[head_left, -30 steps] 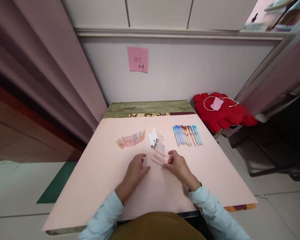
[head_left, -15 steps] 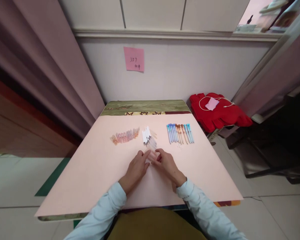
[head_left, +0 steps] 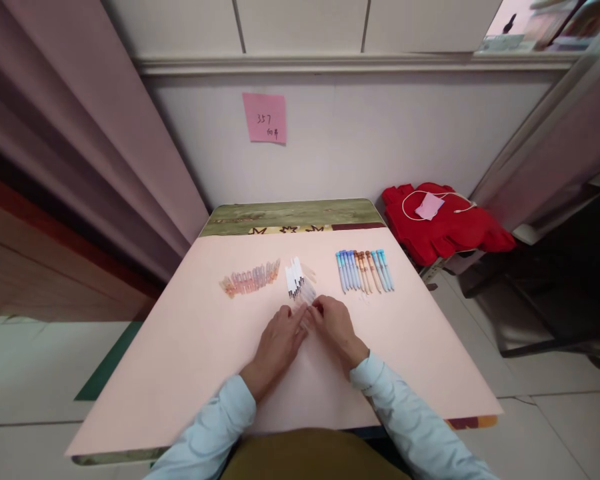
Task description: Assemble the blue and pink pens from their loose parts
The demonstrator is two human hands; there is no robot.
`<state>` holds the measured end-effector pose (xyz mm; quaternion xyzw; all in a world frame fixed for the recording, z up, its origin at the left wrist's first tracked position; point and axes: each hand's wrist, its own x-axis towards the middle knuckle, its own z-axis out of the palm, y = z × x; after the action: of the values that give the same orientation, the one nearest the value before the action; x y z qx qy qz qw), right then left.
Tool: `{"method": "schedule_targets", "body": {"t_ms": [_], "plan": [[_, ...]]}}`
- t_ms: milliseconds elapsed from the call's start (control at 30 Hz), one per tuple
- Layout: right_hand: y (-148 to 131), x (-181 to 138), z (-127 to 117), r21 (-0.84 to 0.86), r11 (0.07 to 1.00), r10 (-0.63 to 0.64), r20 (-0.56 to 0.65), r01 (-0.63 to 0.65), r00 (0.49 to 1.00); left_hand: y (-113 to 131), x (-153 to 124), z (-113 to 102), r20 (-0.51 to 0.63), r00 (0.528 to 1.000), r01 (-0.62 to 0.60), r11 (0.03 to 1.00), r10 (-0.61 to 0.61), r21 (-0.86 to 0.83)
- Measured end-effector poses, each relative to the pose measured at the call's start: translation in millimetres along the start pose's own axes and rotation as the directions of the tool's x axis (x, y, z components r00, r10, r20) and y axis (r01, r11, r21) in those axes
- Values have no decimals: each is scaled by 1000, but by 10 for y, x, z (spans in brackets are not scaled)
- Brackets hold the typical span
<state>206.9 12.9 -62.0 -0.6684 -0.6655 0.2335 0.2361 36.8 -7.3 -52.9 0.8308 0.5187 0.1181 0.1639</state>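
Observation:
My left hand (head_left: 279, 340) and my right hand (head_left: 336, 327) meet near the middle of the table. Their fingertips pinch at pale translucent pen barrels (head_left: 304, 323), which the fingers partly cover. Just beyond the fingertips is a loose group of more clear pieces (head_left: 307, 291). White pen refills (head_left: 294, 272) with dark tips lie in a bundle behind these. Farther left, translucent pinkish and brownish pen parts (head_left: 250, 277) are laid in a slanting row. Finished-looking pens (head_left: 365, 271), blue, violet and brown, lie side by side on the right.
The table (head_left: 190, 373) has a pale pink cover. A few tiny white bits (head_left: 364, 297) lie below the pens. Past the table's right edge is a red cloth item (head_left: 445, 230) with a white cable on it. A pink note (head_left: 265, 119) sticks to the wall.
My fingertips have drawn closer together over the translucent barrels, with the right fingers pinched nearer the left ones. The view has shifted slightly; the rows of pens and parts lie as before.

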Motion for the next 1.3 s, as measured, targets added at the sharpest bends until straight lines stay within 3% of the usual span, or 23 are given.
{"method": "schedule_targets", "body": {"t_ms": [167,333,533,667,900,1100,1300], "plan": [[-13,-19,13,-41,999,19,-8,-20,1000,-85,30,-6,-22,998,-53,999,53,-1],[20,204,-179,-99,992,58,-156,-74,986,-227,49,55,-126,975,-181,983,185,41],[-24,948,-281,-336,929,114,-145,-158,983,-339,43,133,-280,864,-368,904,418,215],[-17,1182,-157,-341,934,88,-80,-110,993,-299,105,123,-228,790,-486,807,570,335],[82,1139,-108,-266,962,63,-20,-66,998,-273,119,84,-116,797,-536,782,593,317],[76,1173,-152,-211,974,86,19,-80,996,-273,144,60,-32,832,-511,789,554,342],[112,1145,-222,-160,984,84,24,-79,996,-324,99,145,-127,831,-485,816,542,313]]}}
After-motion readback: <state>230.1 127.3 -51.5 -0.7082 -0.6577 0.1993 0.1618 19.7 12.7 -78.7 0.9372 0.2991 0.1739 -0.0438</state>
